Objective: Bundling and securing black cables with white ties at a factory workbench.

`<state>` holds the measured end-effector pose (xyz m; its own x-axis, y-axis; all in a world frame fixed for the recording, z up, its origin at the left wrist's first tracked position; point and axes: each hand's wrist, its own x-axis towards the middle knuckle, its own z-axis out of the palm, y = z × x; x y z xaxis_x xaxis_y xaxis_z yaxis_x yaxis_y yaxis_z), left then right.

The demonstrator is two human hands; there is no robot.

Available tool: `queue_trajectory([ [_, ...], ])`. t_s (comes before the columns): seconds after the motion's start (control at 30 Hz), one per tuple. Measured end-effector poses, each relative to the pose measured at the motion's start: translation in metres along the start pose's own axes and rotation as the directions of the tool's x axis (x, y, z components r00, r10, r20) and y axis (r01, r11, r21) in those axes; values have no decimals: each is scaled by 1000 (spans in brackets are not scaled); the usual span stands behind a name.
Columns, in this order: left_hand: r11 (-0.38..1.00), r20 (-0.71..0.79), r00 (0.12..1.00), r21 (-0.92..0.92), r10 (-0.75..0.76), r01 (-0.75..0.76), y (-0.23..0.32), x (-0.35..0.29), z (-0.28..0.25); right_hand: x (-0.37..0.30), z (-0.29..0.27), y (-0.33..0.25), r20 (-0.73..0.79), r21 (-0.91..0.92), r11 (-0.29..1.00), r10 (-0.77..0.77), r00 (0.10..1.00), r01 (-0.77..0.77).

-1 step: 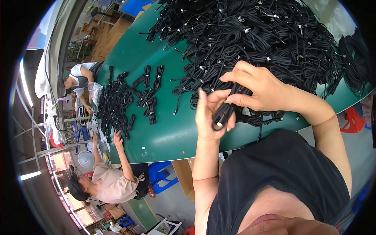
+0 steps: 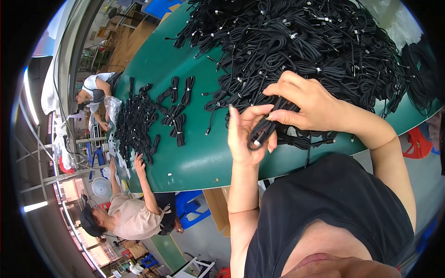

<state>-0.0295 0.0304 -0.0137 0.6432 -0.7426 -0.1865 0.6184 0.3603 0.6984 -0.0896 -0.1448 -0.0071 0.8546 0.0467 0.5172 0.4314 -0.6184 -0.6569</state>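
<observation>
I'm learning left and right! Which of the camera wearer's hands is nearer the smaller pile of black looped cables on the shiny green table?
Left. The left hand is right of the smaller pile; the right hand is farther right.

Cable bundle (image 2: 258,139), probably partly behind hands (image 2: 311,104)

Two hands, the left hand (image 2: 245,142) and the right hand (image 2: 309,103), share one cable bundle (image 2: 261,133). Beyond them lies one big cable pile (image 2: 296,46), its pieces too tangled to count. Left of the left hand: one smaller cable pile (image 2: 134,120), also uncountable, two co-workers (image 2: 139,220) and one fan (image 2: 101,186). Right of the right hand: one red stool (image 2: 417,141).
</observation>
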Motion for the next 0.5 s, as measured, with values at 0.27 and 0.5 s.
queue_trajectory([
  [0.27, 953, -264, 925, 209, 273, -222, 1, -5, 3, -6, 27, -11, -187, -107, 981, -177, 966, 160],
  [0.5, 995, 70, 993, -31, -97, 100, -3, -5, 2, -3, 23, -2, -260, -250, 934, -319, 912, 255],
])
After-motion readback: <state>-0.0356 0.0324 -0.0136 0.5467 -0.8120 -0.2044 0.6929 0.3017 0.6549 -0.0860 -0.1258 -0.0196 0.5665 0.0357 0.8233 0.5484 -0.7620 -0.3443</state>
